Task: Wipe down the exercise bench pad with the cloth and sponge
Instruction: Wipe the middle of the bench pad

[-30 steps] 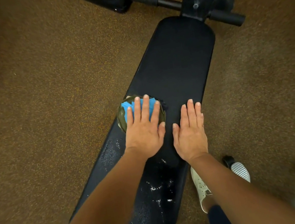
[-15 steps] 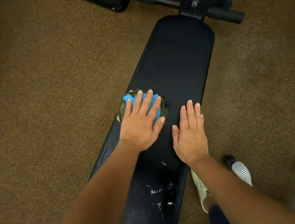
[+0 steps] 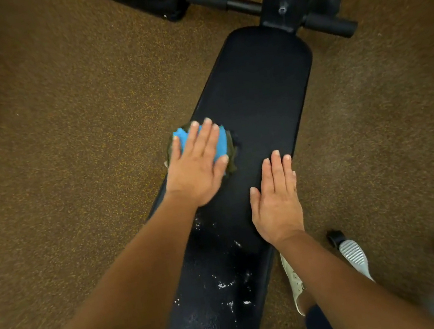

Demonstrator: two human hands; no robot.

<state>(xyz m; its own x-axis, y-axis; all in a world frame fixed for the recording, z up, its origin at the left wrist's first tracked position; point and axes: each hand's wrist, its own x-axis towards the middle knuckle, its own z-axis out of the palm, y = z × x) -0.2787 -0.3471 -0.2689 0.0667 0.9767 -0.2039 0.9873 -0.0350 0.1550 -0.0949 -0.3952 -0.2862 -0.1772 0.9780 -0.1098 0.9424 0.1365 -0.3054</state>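
brown floor (image 3: 66,161), long black bench (image 3: 260,85), left hand (image 3: 196,167) spread flat on a blue sponge (image 3: 222,137) at the bench left edge, right hand (image 3: 276,200) flat on bench nearby, holding nothing, dark cloth (image 3: 233,158) under sponge, white flecks (image 3: 224,283) on near part

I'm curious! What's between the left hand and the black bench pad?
In the head view, a blue sponge lies under the left hand, with a dark cloth peeking out beneath it on the bench pad.
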